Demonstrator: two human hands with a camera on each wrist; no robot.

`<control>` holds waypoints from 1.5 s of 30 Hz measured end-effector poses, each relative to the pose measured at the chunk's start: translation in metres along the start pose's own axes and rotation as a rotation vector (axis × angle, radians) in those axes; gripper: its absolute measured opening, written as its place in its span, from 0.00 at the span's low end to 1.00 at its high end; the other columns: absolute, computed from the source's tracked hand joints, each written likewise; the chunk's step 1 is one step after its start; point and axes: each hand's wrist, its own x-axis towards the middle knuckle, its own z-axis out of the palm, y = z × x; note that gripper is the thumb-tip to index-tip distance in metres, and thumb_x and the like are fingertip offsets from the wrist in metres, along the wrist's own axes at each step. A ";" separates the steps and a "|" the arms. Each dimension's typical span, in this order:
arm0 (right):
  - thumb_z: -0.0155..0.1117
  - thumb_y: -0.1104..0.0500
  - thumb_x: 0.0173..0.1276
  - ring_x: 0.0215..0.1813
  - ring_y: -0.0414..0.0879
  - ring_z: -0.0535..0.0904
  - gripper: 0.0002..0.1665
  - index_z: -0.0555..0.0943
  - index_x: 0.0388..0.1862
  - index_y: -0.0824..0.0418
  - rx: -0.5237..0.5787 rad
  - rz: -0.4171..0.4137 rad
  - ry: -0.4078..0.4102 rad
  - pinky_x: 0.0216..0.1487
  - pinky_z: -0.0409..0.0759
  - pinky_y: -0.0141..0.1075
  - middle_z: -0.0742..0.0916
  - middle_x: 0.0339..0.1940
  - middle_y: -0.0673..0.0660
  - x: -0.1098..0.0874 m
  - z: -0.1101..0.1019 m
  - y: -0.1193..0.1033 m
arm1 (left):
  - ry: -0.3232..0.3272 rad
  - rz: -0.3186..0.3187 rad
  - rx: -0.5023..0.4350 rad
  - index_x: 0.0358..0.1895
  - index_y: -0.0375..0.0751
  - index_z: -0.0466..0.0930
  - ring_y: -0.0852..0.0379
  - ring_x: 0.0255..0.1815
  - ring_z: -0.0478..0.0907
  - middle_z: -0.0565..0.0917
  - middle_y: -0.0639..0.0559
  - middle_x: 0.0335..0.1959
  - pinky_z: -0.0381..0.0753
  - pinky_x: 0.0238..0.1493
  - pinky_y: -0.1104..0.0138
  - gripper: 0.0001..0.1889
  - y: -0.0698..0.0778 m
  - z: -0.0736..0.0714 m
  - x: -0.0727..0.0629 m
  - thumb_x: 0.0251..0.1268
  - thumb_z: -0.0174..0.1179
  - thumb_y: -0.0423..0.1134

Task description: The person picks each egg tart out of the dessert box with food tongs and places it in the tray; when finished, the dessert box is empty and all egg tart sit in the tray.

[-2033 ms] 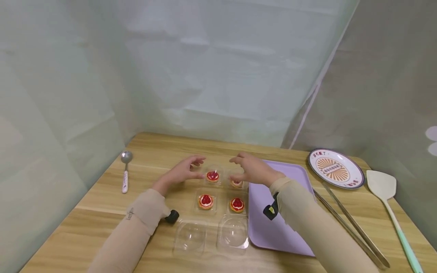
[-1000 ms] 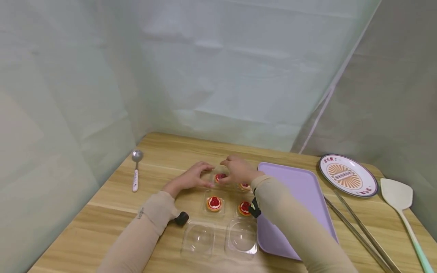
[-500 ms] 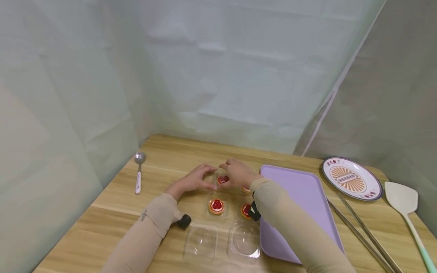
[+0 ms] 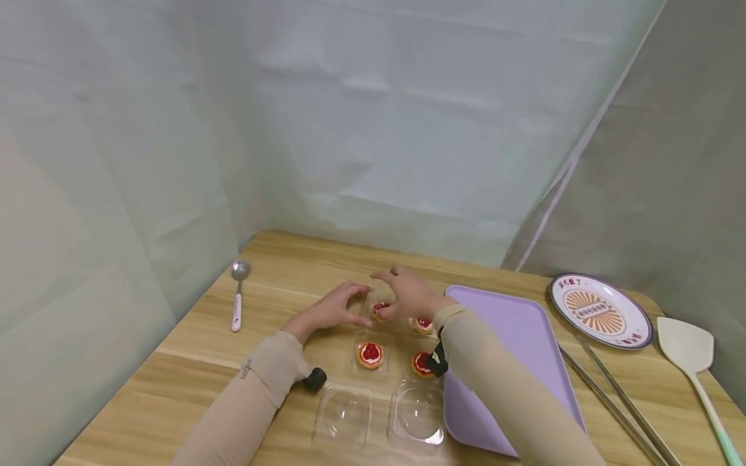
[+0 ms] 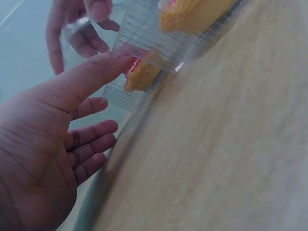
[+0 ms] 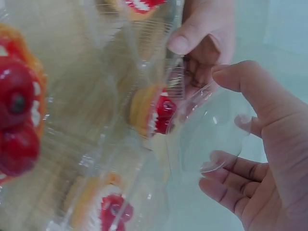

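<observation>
In my right hand [image 4: 412, 294] is a clear domed plastic lid [image 6: 211, 125], gripped between thumb and fingertips. The lid stands close to the back-left fruit tart [image 4: 381, 311], which sits in a clear square container. My left hand [image 4: 332, 307] lies along the left of that container, thumb near its edge and fingers loosely extended; whether it touches is hard to tell. A front-left tart [image 4: 370, 355], a back-right tart [image 4: 423, 325] and a front-right tart [image 4: 421, 364] sit in similar clear containers, the front-right one partly behind my right wrist camera.
Two clear domed pieces, a left one [image 4: 344, 414] and a right one [image 4: 418, 413], lie nearest me. A purple tray [image 4: 513, 323] is under my right forearm. Metal tongs [image 4: 618, 404], a patterned plate [image 4: 600, 310] and a white turner [image 4: 688, 346] are at right, a spoon [image 4: 237, 294] at left.
My right hand has moved left from above the back-right tart to the back-left one, and its fingers have spread slightly in the last half second. The left hand stays beside that container.
</observation>
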 end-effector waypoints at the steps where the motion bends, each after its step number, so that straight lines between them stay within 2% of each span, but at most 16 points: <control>1: 0.73 0.46 0.54 0.53 0.53 0.75 0.46 0.66 0.71 0.55 0.012 -0.004 0.007 0.56 0.78 0.47 0.76 0.58 0.64 -0.001 -0.002 0.000 | 0.001 0.000 -0.001 0.67 0.35 0.67 0.43 0.66 0.67 0.73 0.40 0.62 0.64 0.71 0.49 0.41 0.000 0.000 0.000 0.51 0.72 0.49; 4: 0.73 0.46 0.54 0.51 0.52 0.76 0.46 0.66 0.70 0.54 0.053 -0.006 0.023 0.54 0.79 0.46 0.76 0.58 0.64 -0.004 -0.007 0.000 | 0.002 -0.003 -0.005 0.67 0.36 0.67 0.43 0.66 0.68 0.73 0.40 0.62 0.64 0.71 0.49 0.40 0.001 0.000 -0.001 0.51 0.72 0.48; 9: 0.73 0.46 0.54 0.54 0.55 0.77 0.46 0.67 0.69 0.56 0.105 -0.010 0.060 0.57 0.78 0.49 0.75 0.60 0.65 -0.009 -0.016 0.000 | 0.003 -0.003 -0.013 0.67 0.38 0.68 0.43 0.66 0.68 0.73 0.40 0.63 0.65 0.70 0.48 0.40 0.000 0.001 -0.002 0.50 0.73 0.48; 14: 0.74 0.45 0.52 0.59 0.55 0.77 0.48 0.66 0.68 0.59 0.147 0.009 0.118 0.61 0.77 0.49 0.77 0.61 0.62 -0.013 -0.016 0.005 | -0.001 -0.003 -0.011 0.67 0.40 0.68 0.43 0.66 0.68 0.73 0.41 0.63 0.65 0.70 0.48 0.40 -0.005 0.003 -0.003 0.50 0.72 0.49; 22: 0.74 0.47 0.53 0.58 0.58 0.77 0.46 0.66 0.64 0.67 0.180 0.030 0.213 0.60 0.77 0.50 0.79 0.57 0.65 -0.011 -0.014 0.015 | 0.006 -0.019 -0.032 0.67 0.41 0.68 0.43 0.66 0.68 0.73 0.40 0.62 0.64 0.70 0.47 0.39 -0.004 0.002 -0.005 0.50 0.73 0.48; 33: 0.74 0.50 0.55 0.61 0.59 0.76 0.44 0.65 0.64 0.67 0.274 0.137 0.228 0.62 0.75 0.51 0.78 0.60 0.67 0.000 -0.005 0.036 | 0.008 -0.012 -0.024 0.67 0.40 0.68 0.43 0.65 0.69 0.74 0.41 0.63 0.65 0.70 0.48 0.39 -0.002 0.003 -0.004 0.51 0.72 0.49; 39: 0.73 0.49 0.56 0.61 0.60 0.76 0.44 0.64 0.65 0.65 0.297 0.204 0.223 0.62 0.75 0.51 0.78 0.61 0.67 0.007 0.001 0.043 | 0.033 0.037 0.008 0.65 0.38 0.69 0.42 0.63 0.70 0.75 0.40 0.61 0.67 0.68 0.48 0.40 -0.001 0.003 -0.004 0.50 0.71 0.54; 43: 0.73 0.48 0.56 0.61 0.59 0.76 0.46 0.63 0.67 0.66 0.289 0.229 0.216 0.62 0.75 0.51 0.78 0.61 0.67 0.013 0.005 0.046 | 0.037 0.046 0.009 0.65 0.36 0.69 0.42 0.63 0.70 0.75 0.40 0.60 0.67 0.68 0.48 0.40 -0.001 0.002 -0.003 0.50 0.71 0.53; 45: 0.73 0.48 0.56 0.61 0.59 0.76 0.47 0.63 0.67 0.66 0.288 0.251 0.203 0.63 0.75 0.51 0.78 0.62 0.67 0.016 0.007 0.047 | 0.026 0.026 -0.018 0.65 0.37 0.69 0.42 0.64 0.70 0.75 0.40 0.61 0.65 0.69 0.47 0.39 0.000 0.002 -0.003 0.51 0.72 0.49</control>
